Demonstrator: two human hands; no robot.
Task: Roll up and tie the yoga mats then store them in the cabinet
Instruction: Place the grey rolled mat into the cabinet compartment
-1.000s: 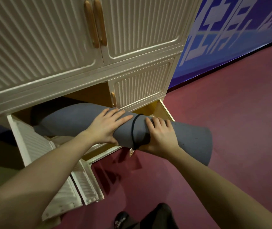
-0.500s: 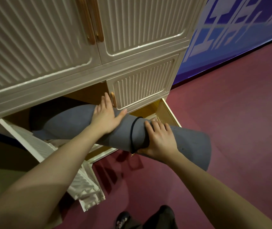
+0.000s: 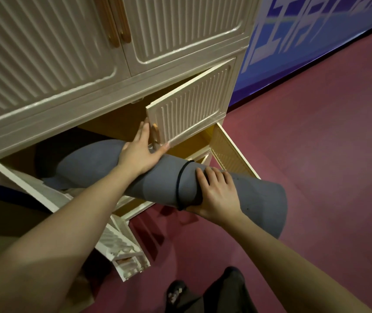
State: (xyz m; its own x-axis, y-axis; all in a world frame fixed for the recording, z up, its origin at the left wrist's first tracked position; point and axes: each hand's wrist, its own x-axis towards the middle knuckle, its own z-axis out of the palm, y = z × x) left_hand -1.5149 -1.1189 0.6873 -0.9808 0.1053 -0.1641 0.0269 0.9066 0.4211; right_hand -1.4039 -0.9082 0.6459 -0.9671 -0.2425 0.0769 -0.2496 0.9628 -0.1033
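At the cabinet's (image 3: 180,53) lower compartment, the right hand (image 3: 216,195) is gripping the rolled, tied yoga mat (image 3: 158,175), half inserted, while the left hand (image 3: 141,152), fingers spread, is holding the small door (image 3: 191,114) open for clearance.

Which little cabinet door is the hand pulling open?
The small lower right door. The left hand touches its edge by the handle, and it stands ajar. The two tall upper doors are closed.
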